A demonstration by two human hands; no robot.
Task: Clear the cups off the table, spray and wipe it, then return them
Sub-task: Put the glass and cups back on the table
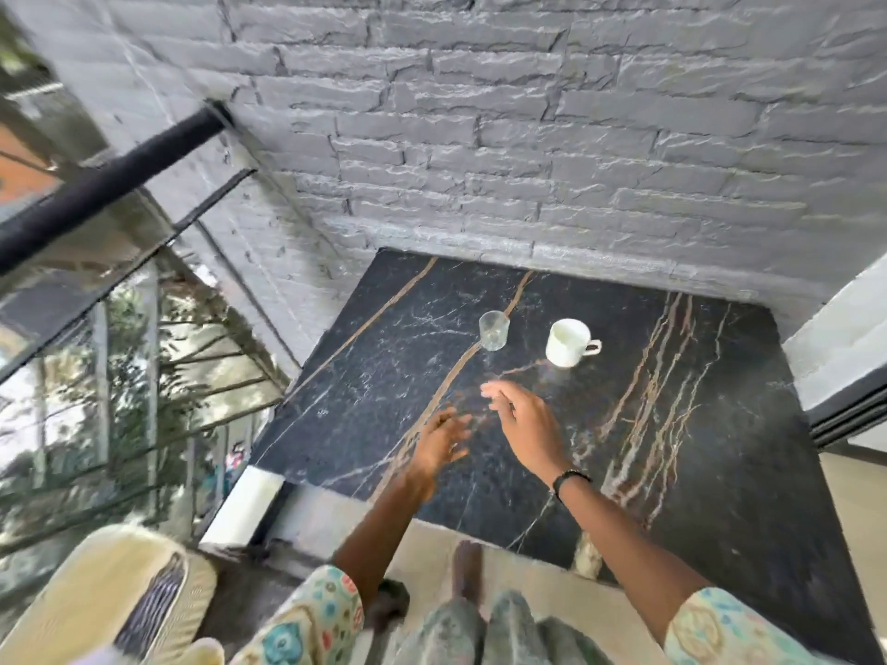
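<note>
A clear glass (493, 330) and a white mug (569, 343) are standing upright, near each other but apart, toward the far middle of the dark marble surface (720, 448), with bare stone all around them. I am watching both hands reaching over the near half: the left hand (441, 441) is trailing, fingers spread and holding nothing; the right hand (521, 419) is leading, its grip apart and empty, fingertips hanging just short of the glass and not touching it.

As I judge it, the clearing is only starting, with both cups on the stone. The glass is looking like the likelier trouble: it is thin, see-through and hard to read against the veined stone, and the hands are blurring with speed, so a fast or off-centre reach could be knocking it over or sending it into the mug beside it. The mug's handle (593, 347) is pointing right, away from the incoming hand, so a hurried pinch on the rim could be slipping.

The far edge is butting against a grey brick wall (480, 136), leaving no room beyond the cups. The left edge is dropping off beside a railing (105, 184) and glass panel, so nothing should be sliding that way. The right half is lying open. A cushioned chair (96, 592) is sitting near my left knee, tightening the way back.
</note>
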